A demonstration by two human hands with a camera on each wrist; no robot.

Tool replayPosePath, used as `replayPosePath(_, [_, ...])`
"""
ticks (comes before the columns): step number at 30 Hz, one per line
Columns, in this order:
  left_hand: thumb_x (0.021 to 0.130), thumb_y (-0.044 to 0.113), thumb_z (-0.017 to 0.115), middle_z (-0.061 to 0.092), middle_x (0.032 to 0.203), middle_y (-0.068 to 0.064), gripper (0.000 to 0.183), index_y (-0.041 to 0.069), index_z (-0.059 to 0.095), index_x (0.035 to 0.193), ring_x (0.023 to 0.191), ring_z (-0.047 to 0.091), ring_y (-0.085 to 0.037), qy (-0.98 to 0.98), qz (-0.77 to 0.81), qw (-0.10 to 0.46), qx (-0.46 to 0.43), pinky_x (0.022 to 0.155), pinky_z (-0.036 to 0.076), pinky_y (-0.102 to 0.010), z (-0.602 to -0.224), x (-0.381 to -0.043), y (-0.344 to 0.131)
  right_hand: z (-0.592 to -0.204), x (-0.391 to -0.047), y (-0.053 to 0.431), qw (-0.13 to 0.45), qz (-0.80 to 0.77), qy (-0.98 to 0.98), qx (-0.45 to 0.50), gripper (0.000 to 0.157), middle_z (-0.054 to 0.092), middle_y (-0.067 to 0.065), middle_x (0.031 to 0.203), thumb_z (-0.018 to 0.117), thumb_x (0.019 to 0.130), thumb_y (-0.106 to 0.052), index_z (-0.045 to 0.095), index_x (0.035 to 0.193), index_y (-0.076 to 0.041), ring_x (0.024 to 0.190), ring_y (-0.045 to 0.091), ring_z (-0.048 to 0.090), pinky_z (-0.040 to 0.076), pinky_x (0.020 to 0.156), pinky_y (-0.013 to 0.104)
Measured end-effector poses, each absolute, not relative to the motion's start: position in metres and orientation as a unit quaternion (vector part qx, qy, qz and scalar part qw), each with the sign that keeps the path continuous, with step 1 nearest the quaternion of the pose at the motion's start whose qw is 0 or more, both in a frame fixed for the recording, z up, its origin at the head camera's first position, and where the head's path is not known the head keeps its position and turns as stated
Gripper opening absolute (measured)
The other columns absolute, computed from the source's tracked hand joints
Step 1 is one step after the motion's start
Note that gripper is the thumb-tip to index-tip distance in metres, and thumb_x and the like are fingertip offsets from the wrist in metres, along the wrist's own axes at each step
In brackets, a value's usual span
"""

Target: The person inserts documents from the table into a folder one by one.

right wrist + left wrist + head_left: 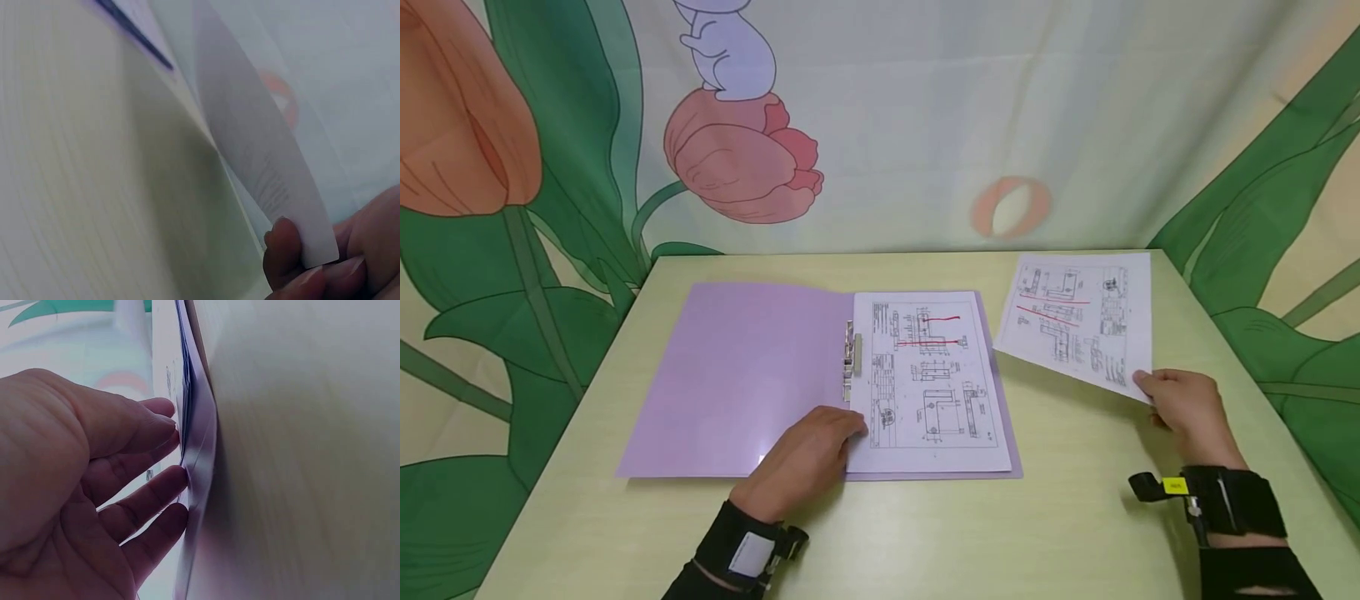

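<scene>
A purple lever-clip folder (730, 375) lies spread on the table, with a stack of printed technical drawings (936, 433) on its right side. The top sheet carries two red pen lines. My left hand (808, 454) rests at the lower left corner of the stack, by the spine. In the left wrist view its loosely bent fingers (153, 494) touch the sheets and folder edge. At the right, my right hand (1191, 412) pinches the near right corner of a loose drawing sheet (1090, 333), also marked in red. The right wrist view shows this sheet (250, 119) curving up from the fingers.
The folder's metal clip (849, 358) stands along the spine, left of the stack. Underneath is a pale wooden table (1000, 542). A curtain (910, 125) printed with flowers and leaves hangs behind the table's far edge. Both wrists wear black straps with small cameras.
</scene>
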State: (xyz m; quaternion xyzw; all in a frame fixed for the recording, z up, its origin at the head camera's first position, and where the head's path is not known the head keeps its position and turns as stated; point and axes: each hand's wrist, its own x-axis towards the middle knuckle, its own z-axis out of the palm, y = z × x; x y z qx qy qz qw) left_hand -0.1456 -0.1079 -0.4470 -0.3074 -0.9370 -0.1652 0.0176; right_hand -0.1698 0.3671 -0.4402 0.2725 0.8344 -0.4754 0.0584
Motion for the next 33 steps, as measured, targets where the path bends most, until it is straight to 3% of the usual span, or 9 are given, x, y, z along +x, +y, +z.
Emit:
replayPosePath(5, [0.088,0.001,0.060,0.070,0.111,0.001,0.026,0.012,0.068,0.109,0.109,0.058,-0.016,-0.937,-0.165,0.018,-0.308,0.097,0.049,-0.034,-0.447,-0.146,-0.108,-0.439,-0.162,0.341,0.040,-0.512,0.821,0.250,0.060,0.048,0.020,0.127,0.049,0.099,-0.042,0.046,0.135,0.006,0.083,0.025,0.051,0.049,0.060,0.030])
replayPosePath(10, [0.088,0.001,0.060,0.070,0.109,0.002,0.024,0.013,0.067,0.108,0.108,0.058,-0.016,-0.934,-0.164,0.020,-0.316,0.096,0.049,-0.033,-0.447,-0.146,-0.109,-0.442,-0.149,0.305,0.035,-0.517,0.826,0.221,0.054,0.054,0.019,0.118,0.051,0.098,-0.042,0.054,0.124,0.005,0.077,0.022,0.053,0.050,0.056,0.030])
replayPosePath(21, [0.087,0.000,0.059,0.068,0.112,0.002,0.026,0.013,0.066,0.109,0.108,0.058,-0.016,-0.935,-0.163,0.019,-0.315,0.096,0.049,-0.033,-0.445,-0.148,-0.108,-0.453,-0.133,0.235,0.021,-0.500,0.855,0.136,0.031,0.063,0.012,0.078,0.057,0.097,-0.026,0.066,0.102,0.004,0.053,0.018,0.049,0.043,0.044,0.029])
replayPosePath(28, [0.088,0.002,0.059,0.068,0.113,0.003,0.025,0.013,0.066,0.109,0.106,0.058,-0.015,-0.938,-0.170,0.005,-0.302,0.093,0.050,-0.033,-0.447,-0.147,-0.110,-0.458,-0.130,0.218,0.028,-0.443,0.889,0.113,0.028,0.066,0.012,0.080,0.058,0.096,-0.026,0.069,0.096,-0.001,0.063,0.020,0.053,0.039,0.047,0.027])
replayPosePath(33, [0.088,0.004,0.059,0.069,0.112,0.003,0.022,0.012,0.067,0.107,0.102,0.060,-0.014,-0.945,-0.174,0.031,-0.274,0.090,0.052,-0.032,-0.446,-0.143,-0.112,-0.457,-0.130,0.218,0.023,-0.413,0.903,0.113,0.029,0.067,0.011,0.081,0.057,0.095,-0.028,0.071,0.095,-0.003,0.067,0.022,0.053,0.038,0.050,0.028])
